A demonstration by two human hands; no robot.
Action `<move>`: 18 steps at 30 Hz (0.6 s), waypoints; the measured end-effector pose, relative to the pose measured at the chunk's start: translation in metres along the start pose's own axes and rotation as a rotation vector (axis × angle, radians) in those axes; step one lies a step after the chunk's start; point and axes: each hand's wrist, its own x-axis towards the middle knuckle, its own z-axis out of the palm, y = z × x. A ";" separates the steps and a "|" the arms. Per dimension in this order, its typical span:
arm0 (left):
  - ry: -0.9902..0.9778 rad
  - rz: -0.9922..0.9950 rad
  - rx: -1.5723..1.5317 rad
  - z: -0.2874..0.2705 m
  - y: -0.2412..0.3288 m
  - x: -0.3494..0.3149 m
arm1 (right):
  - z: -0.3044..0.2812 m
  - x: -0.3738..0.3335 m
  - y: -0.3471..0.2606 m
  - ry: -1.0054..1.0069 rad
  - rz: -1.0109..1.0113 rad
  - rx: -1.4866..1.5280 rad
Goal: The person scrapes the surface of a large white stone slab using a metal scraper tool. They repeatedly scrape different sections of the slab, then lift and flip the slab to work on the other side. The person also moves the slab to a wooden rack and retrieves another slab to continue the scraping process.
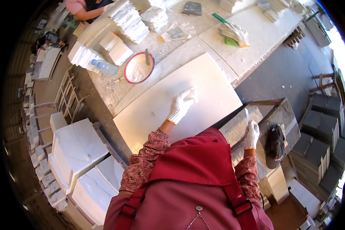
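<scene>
A large, pale, smooth stone slab [180,96] lies in front of me on the worktable. My left hand [182,104], in a white knitted glove, is over the middle of the slab with its fingers curled and their tips together. Whether something small is pinched there, I cannot make out. Off the slab's right side, my gloved right hand [252,135] is closed around the lower end of a thin, pale, blade-like strip [247,114] that points up. Beyond the slab stands a red-rimmed bowl [127,74] of whitish paste, with a flat tool [147,57] leaning in it.
A clear bottle [108,68] and stacked stone pieces [128,21] stand at the far left. Work gloves [178,31] lie farther back. A dark power tool [273,145] rests on the right-hand bench. Marble slabs [78,143] fill the left side. Another person's arm [89,14] shows far off.
</scene>
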 end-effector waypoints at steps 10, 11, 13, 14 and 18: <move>0.753 0.256 -0.451 -0.178 0.006 0.084 | -0.002 0.001 0.002 -0.094 -0.024 0.053; 0.900 0.284 -0.185 -0.197 -0.006 0.098 | 0.001 0.005 0.000 -0.127 -0.015 0.089; 1.023 0.289 -0.071 -0.232 -0.041 0.104 | 0.013 -0.002 -0.009 -0.125 -0.040 0.086; 0.965 0.288 -0.229 -0.239 -0.051 0.110 | 0.016 0.001 -0.012 -0.125 -0.043 0.045; 0.785 0.200 -0.468 -0.242 -0.070 0.141 | 0.023 0.002 -0.027 -0.103 -0.168 -0.025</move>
